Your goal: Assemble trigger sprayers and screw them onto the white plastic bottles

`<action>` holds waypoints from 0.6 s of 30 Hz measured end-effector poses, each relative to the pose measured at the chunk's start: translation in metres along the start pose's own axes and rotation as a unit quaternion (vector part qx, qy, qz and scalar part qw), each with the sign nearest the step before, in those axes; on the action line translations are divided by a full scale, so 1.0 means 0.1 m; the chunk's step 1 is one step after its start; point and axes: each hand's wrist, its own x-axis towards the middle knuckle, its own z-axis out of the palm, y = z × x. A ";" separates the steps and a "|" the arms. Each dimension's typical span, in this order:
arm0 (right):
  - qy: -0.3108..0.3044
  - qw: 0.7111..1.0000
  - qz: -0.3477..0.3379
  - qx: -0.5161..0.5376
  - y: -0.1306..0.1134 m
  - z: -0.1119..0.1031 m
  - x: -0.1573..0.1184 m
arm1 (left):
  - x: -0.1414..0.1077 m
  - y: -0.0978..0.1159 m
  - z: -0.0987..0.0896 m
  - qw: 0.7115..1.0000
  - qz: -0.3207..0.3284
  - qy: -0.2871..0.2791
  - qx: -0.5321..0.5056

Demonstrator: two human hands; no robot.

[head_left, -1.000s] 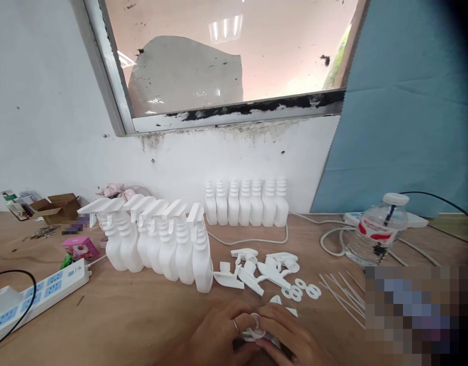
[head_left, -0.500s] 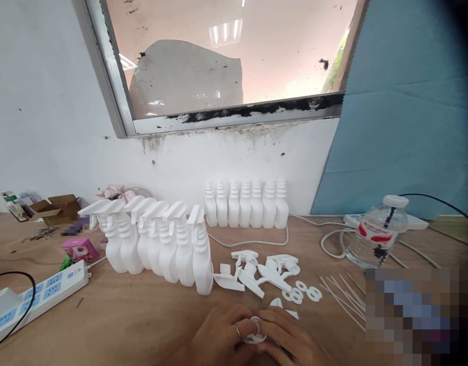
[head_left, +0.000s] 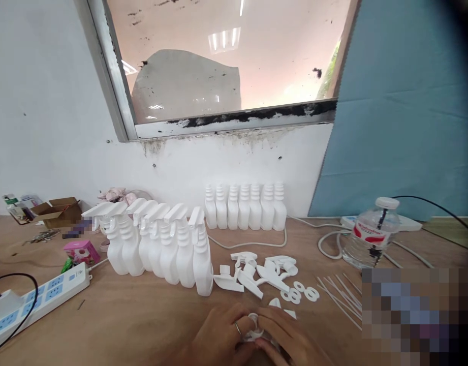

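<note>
At the front edge of view, my left hand, with a ring on one finger, and my right hand meet around a white spray head. Fingers of both hands are closed on it, so only its round end shows between them. Just beyond lie several loose white trigger spray heads and several flat white ring washers. Two small white pieces stick out right behind my right hand. Thin white tubes lie to the right.
Left of centre stands a row of white spray bottles with heads fitted. Headless white bottles line the wall. A water bottle and a cable are farther back. A power strip, pink box and cardboard box occupy the left.
Both hands stay closed on the spray head, with slight finger movement around its round end. The view has shifted a little; the objects on the table keep their places.
</note>
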 end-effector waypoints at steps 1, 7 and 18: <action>0.004 1.000 0.012 -0.015 -0.02 0.00 -0.01 | 0.00 0.00 0.01 1.000 -0.003 0.000 -0.006; -0.059 0.997 0.030 0.024 -0.13 -0.11 0.09 | -0.01 -0.02 0.09 0.999 -0.020 -0.012 -0.038; -0.058 0.998 -0.011 0.024 0.20 -0.34 0.06 | 0.01 0.07 0.03 0.990 -0.130 -0.002 -0.053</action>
